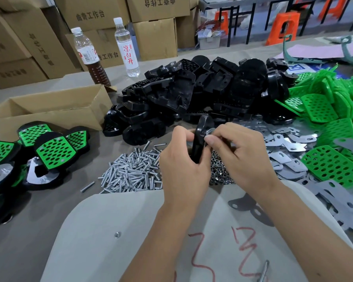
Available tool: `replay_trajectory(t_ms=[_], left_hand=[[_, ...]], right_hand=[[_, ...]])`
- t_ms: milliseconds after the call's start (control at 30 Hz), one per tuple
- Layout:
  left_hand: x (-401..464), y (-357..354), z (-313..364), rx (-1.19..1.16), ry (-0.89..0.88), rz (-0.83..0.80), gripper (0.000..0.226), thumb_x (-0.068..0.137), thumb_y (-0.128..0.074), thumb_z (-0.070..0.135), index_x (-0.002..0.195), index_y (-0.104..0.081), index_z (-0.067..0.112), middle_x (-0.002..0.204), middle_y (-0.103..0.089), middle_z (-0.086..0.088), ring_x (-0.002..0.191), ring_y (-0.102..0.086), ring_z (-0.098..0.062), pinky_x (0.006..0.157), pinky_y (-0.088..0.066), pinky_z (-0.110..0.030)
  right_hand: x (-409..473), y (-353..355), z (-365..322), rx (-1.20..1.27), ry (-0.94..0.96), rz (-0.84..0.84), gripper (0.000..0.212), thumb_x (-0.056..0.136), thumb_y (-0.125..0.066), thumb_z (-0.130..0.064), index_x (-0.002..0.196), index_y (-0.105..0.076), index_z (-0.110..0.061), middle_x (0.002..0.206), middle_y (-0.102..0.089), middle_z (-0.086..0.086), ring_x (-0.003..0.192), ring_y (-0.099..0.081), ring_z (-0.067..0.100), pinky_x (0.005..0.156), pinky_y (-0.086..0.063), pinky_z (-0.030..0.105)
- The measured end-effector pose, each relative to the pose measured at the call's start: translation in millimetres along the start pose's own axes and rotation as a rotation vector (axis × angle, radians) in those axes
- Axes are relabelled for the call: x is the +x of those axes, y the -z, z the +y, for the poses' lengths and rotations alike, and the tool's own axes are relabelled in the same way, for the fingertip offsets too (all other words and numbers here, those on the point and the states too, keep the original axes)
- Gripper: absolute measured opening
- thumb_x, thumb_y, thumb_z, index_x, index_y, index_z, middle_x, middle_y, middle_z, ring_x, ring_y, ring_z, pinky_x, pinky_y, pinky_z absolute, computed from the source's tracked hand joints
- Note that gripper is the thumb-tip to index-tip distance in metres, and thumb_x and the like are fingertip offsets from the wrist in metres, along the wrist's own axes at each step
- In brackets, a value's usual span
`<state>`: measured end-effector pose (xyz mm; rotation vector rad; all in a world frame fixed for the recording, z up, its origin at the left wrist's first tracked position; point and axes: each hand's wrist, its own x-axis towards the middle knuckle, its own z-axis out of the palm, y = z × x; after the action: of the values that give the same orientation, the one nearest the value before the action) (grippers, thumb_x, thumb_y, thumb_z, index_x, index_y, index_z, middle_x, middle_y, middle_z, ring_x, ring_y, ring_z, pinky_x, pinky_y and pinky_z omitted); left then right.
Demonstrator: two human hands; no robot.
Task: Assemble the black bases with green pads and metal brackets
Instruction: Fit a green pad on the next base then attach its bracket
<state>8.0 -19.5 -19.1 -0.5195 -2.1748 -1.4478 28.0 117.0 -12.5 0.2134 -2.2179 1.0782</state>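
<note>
My left hand (181, 159) grips a black base (201, 137) held on edge above the table's middle. My right hand (240, 151) pinches a small metal part (209, 132) against the base's right face; what the part is cannot be told. A heap of black bases (192, 92) lies behind my hands. Green perforated pads (330, 110) are piled at the right. Flat metal brackets (289, 145) are spread between the pads and my right hand. Silver bolts (130, 171) lie in a pile to the left of my left wrist, nuts (220, 169) under my hands.
Several finished bases with green pads (49, 149) lie at the left, in front of an open cardboard box (49, 110). Two bottles (126, 45) stand behind it. A pale board with red scribbles (151, 231) lies under my forearms. Stacked cartons (90, 15) stand beyond the table.
</note>
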Motion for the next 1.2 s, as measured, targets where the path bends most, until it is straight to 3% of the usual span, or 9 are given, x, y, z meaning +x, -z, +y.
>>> replay_trajectory(t_ms=[133,300,467,600,733,867,933,1033,1200], left_hand=[[1.9,2.6,-1.6,-0.025,0.027,-0.022,0.031,0.091,-0.076,0.026,0.089,-0.046,0.026,0.068,-0.062,0.006,0.055,-0.056,-0.02,0.053,-0.038,-0.034],[2.6,3.7,-1.1,-0.048,0.01,-0.037,0.029,0.093,-0.077,0.026,0.092,-0.048,0.024,0.086,-0.07,0.006,0.069,-0.069,-0.027,0.058,-0.054,-0.048],[0.1,2.1,-1.1,-0.032,-0.023,-0.056,0.028,0.088,-0.075,0.023,0.094,-0.047,0.024,0.077,-0.066,0.004,0.066,-0.067,-0.027,0.056,-0.052,-0.045],[-0.6,1.6,0.3,-0.058,0.044,-0.025,0.028,0.089,-0.075,0.023,0.091,-0.048,0.027,0.073,-0.067,0.006,0.063,-0.066,-0.024,0.056,-0.052,-0.047],[-1.1,0.5,4.5,-0.119,0.128,0.019,0.03,0.086,-0.081,0.016,0.092,-0.053,0.026,0.075,-0.07,0.01,0.066,-0.07,-0.012,0.062,-0.057,-0.048],[-0.9,0.8,7.5,-0.23,0.208,0.046,0.038,0.083,-0.085,0.005,0.109,-0.064,0.024,0.094,-0.075,0.021,0.089,-0.073,0.002,0.08,-0.061,-0.026],[0.0,1.0,8.7,-0.267,0.229,0.044,0.041,0.084,-0.084,0.003,0.117,-0.069,0.023,0.096,-0.077,0.018,0.094,-0.074,0.002,0.085,-0.06,-0.024],[1.6,1.4,8.6,-0.279,0.192,0.053,0.032,0.085,-0.082,-0.001,0.112,-0.077,0.016,0.093,-0.077,0.018,0.089,-0.074,0.005,0.078,-0.055,-0.011],[3.6,2.3,6.8,-0.245,0.173,0.062,0.033,0.083,-0.082,-0.003,0.112,-0.079,0.012,0.095,-0.078,0.015,0.09,-0.073,0.005,0.08,-0.055,-0.011]], right_hand=[[1.2,0.9,-0.7,-0.049,0.052,-0.075,0.034,0.107,-0.053,-0.023,0.079,-0.059,-0.004,0.073,-0.055,0.003,0.073,-0.052,0.023,0.068,-0.042,0.037],[-0.8,-4.3,-6.3,-0.094,0.023,-0.044,0.032,0.107,-0.052,-0.014,0.077,-0.049,-0.004,0.069,-0.047,-0.003,0.068,-0.042,0.015,0.063,-0.035,0.029],[-1.2,-2.2,-7.0,-0.028,-0.064,-0.025,0.039,0.11,-0.051,-0.015,0.073,-0.038,-0.015,0.059,-0.038,-0.008,0.059,-0.038,0.013,0.055,-0.03,0.024],[-4.3,-6.6,-8.5,-0.031,-0.08,-0.023,0.041,0.11,-0.051,-0.021,0.072,-0.037,-0.016,0.056,-0.038,-0.007,0.054,-0.035,0.015,0.05,-0.03,0.03],[-5.9,-11.3,-6.0,0.037,-0.131,0.109,0.027,0.103,-0.065,-0.02,0.08,-0.052,-0.014,0.058,-0.046,-0.008,0.056,-0.044,0.012,0.052,-0.032,0.017],[-6.1,-12.8,-10.1,0.072,-0.079,0.212,0.015,0.097,-0.073,-0.012,0.085,-0.065,-0.009,0.067,-0.059,-0.007,0.067,-0.056,0.012,0.062,-0.041,0.017],[-6.4,-12.8,-11.5,0.086,-0.049,0.231,0.012,0.096,-0.075,-0.01,0.085,-0.07,-0.009,0.071,-0.066,-0.011,0.072,-0.063,0.008,0.067,-0.045,0.014],[-6.9,-10.9,-10.3,0.044,0.006,0.203,0.006,0.095,-0.075,-0.008,0.09,-0.073,-0.011,0.08,-0.071,-0.01,0.079,-0.067,0.006,0.072,-0.048,0.014],[-5.5,-8.9,-8.3,-0.023,0.039,0.2,0.007,0.092,-0.077,-0.005,0.092,-0.073,-0.01,0.082,-0.071,-0.008,0.08,-0.067,0.006,0.073,-0.052,0.017]])
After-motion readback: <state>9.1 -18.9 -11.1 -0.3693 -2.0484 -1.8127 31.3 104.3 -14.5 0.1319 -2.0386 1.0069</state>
